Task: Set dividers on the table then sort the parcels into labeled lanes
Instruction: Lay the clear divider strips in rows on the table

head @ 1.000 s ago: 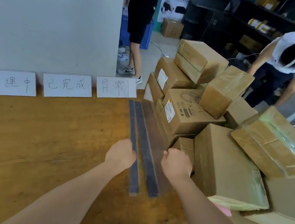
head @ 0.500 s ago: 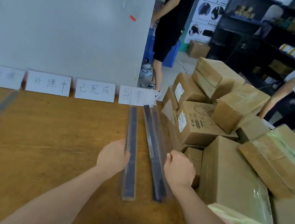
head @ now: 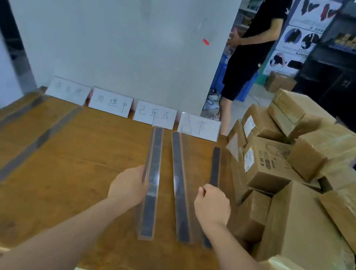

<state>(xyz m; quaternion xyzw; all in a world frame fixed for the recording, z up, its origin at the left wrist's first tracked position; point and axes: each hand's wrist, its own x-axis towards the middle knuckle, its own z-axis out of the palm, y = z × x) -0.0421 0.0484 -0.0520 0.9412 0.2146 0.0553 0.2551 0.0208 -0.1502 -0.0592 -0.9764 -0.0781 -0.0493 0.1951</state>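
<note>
- While wrapped round the raised clear edge of the held divider (head: 152,178), fingers of the left hand (head: 128,188) clamped firmly, partly hidden behind the plastic.
- Right hand (head: 212,206): fingers curled in a loose fist over the right divider (head: 214,165); cannot tell whether pinching its clear edge or holding nothing.
- Held divider with its near end down on the table (head: 68,187), far end just below the third of four label cards (head: 155,115).
- Middle divider (head: 178,182) just beside it, between the hands, slanted toward the gap between the third and fourth cards.
- Two left dividers (head: 34,145) well apart from these, lying below the first cards.
- Parcels (head: 283,177) heaped at the table's right end, close against the right divider; none in a lane.
- Step in hand, as judged: setting dividers, spacing the lanes.
- Next, probably: shift the held divider left to the gap between the second and third cards and square it. Calls for a low, steady push, lest the thin upright tip.
</note>
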